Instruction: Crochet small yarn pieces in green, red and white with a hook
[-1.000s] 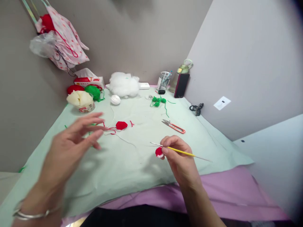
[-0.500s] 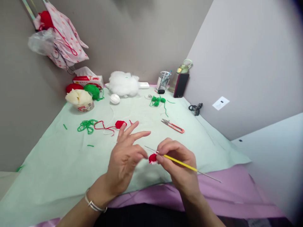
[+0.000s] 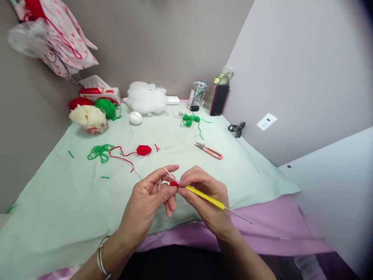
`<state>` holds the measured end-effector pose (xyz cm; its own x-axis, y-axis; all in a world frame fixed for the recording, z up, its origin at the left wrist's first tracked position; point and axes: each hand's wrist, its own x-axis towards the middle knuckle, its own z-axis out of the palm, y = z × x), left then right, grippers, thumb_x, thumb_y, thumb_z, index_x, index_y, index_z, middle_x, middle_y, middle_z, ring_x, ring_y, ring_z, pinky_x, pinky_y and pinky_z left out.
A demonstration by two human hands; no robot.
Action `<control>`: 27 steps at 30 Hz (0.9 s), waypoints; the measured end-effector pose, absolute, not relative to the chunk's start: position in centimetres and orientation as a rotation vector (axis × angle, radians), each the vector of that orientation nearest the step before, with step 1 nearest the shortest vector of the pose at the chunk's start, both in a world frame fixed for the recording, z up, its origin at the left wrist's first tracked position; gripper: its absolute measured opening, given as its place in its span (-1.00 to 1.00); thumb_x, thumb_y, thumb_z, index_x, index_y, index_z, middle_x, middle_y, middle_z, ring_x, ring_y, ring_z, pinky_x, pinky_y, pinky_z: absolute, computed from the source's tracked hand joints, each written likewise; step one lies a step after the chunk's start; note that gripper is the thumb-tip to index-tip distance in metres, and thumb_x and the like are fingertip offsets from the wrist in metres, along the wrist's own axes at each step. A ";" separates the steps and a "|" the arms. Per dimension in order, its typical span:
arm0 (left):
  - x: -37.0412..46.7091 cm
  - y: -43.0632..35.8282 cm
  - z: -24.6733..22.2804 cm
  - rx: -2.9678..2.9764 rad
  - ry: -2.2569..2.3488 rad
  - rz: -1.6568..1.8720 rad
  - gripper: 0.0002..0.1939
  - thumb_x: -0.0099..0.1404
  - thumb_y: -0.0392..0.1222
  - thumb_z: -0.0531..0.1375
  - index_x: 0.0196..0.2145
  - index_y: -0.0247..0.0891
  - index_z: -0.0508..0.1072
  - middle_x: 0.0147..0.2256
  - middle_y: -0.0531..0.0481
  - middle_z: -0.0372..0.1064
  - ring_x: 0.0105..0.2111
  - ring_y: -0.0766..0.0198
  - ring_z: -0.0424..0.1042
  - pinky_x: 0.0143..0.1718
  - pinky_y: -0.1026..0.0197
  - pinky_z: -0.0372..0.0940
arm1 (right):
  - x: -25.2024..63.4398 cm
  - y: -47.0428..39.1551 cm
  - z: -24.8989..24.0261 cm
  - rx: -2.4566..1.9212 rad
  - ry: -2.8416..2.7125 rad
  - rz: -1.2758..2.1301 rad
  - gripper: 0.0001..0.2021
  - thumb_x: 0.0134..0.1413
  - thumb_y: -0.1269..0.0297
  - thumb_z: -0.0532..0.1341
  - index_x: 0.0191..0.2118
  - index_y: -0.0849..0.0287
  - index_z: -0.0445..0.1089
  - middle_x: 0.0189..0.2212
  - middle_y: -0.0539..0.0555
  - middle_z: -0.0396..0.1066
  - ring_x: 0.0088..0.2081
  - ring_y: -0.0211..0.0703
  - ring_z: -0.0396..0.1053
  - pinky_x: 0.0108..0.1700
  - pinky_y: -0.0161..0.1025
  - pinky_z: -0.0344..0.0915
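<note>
Between thumb and fingers, my left hand (image 3: 148, 198) pinches a small red crochet piece (image 3: 174, 184). White yarn (image 3: 168, 172) runs over its raised index finger. My right hand (image 3: 205, 198) is closed around a crochet hook (image 3: 205, 196) with a yellow handle and metal ends. The hook's upper tip is at the red piece, by the white yarn; my fingers partly hide the spot where they meet. Farther off on the cloth lies another red crochet piece (image 3: 143, 150) with a red yarn tail. A white yarn ball (image 3: 135, 118) sits behind it.
Orange-handled thread snips (image 3: 208, 150) lie to the right. Green yarn (image 3: 100, 153) is heaped at left, and small green pieces (image 3: 190, 119) lie farther back. Along the wall stand white stuffing (image 3: 147, 98), a tissue box (image 3: 100, 94), a pen cup (image 3: 197, 95) and a phone (image 3: 219, 100).
My left hand, fingers spread before, has come in and taken hold of the red crochet piece, with white yarn now over its index finger. The hook tip is now at the piece.
</note>
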<state>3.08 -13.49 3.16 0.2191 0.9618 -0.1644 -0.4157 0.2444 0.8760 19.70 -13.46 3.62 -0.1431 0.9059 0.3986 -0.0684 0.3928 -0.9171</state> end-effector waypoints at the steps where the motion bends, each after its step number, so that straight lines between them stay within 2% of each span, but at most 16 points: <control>1: 3.1 -13.5 3.4 0.784 0.845 1.116 -0.63 0.24 -0.16 0.47 0.01 -0.07 0.66 -0.34 0.11 0.44 -0.59 0.50 0.41 -0.59 0.44 0.32 | 19.7 -13.4 3.6 -0.799 -1.457 1.038 -0.85 0.21 0.48 0.36 -0.21 0.04 0.55 -0.30 -0.01 0.47 -0.23 -0.24 0.43 -0.18 -0.26 0.37; 7: 3.4 -13.4 4.6 0.645 0.761 1.116 -0.72 0.22 -0.22 0.48 -0.09 -0.11 0.69 -0.36 0.11 0.49 -0.48 0.47 0.51 -0.42 0.46 0.40 | 19.9 -13.0 3.2 -0.775 -1.426 1.085 -0.86 0.19 0.48 0.38 -0.23 0.06 0.56 -0.29 0.02 0.51 -0.22 -0.21 0.47 -0.17 -0.26 0.41; 12: 3.4 -13.5 4.1 0.578 0.682 1.066 -0.76 0.33 -0.18 0.41 -0.04 -0.19 0.68 -0.42 0.05 0.51 -0.41 0.45 0.48 -0.28 0.43 0.39 | 19.3 -12.3 2.5 -0.787 -1.213 1.316 -0.90 0.12 0.33 0.46 -0.30 0.09 0.53 -0.42 -0.03 0.50 -0.41 -0.26 0.46 -0.32 -0.28 0.45; 15: 3.4 -13.5 3.6 0.573 0.701 1.067 -0.68 0.30 -0.19 0.42 0.01 -0.21 0.66 -0.39 0.05 0.50 -0.39 0.44 0.47 -0.27 0.41 0.37 | 19.1 -12.1 2.3 -0.834 -1.158 1.343 -0.85 0.06 0.24 0.49 -0.34 0.10 0.53 -0.45 -0.04 0.47 -0.46 -0.27 0.43 -0.35 -0.28 0.46; 18: 3.3 -13.6 3.6 0.584 0.723 1.070 -0.63 0.27 -0.21 0.45 0.04 -0.20 0.64 -0.38 0.07 0.48 -0.39 0.42 0.47 -0.29 0.39 0.37 | 19.3 -12.1 2.1 -0.843 -1.146 1.319 -0.84 0.02 0.23 0.51 -0.36 0.11 0.55 -0.44 -0.04 0.46 -0.46 -0.28 0.42 -0.37 -0.29 0.43; 23: 3.2 -13.6 3.6 0.574 0.738 1.085 -0.66 0.31 -0.20 0.41 0.04 -0.21 0.63 -0.38 0.06 0.47 -0.39 0.40 0.49 -0.28 0.36 0.39 | 19.9 -12.4 1.7 -0.802 -1.173 1.348 -0.90 0.17 0.21 0.43 -0.24 0.09 0.59 -0.37 0.00 0.48 -0.40 -0.24 0.44 -0.32 -0.26 0.40; 27: 3.2 -13.6 3.6 0.564 0.742 1.101 -0.65 0.29 -0.21 0.43 0.04 -0.21 0.63 -0.36 0.06 0.47 -0.40 0.39 0.50 -0.30 0.36 0.41 | 19.9 -12.6 1.7 -0.864 -1.231 1.185 -0.96 0.16 0.27 0.43 -0.26 0.07 0.62 -0.40 -0.01 0.46 -0.42 -0.27 0.39 -0.34 -0.27 0.37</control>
<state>3.19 -13.63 3.58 0.2613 0.9323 -0.2500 -0.5815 0.3588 0.7301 19.94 -12.57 1.68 -0.0647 0.9705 0.2322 -0.1948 0.2160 -0.9568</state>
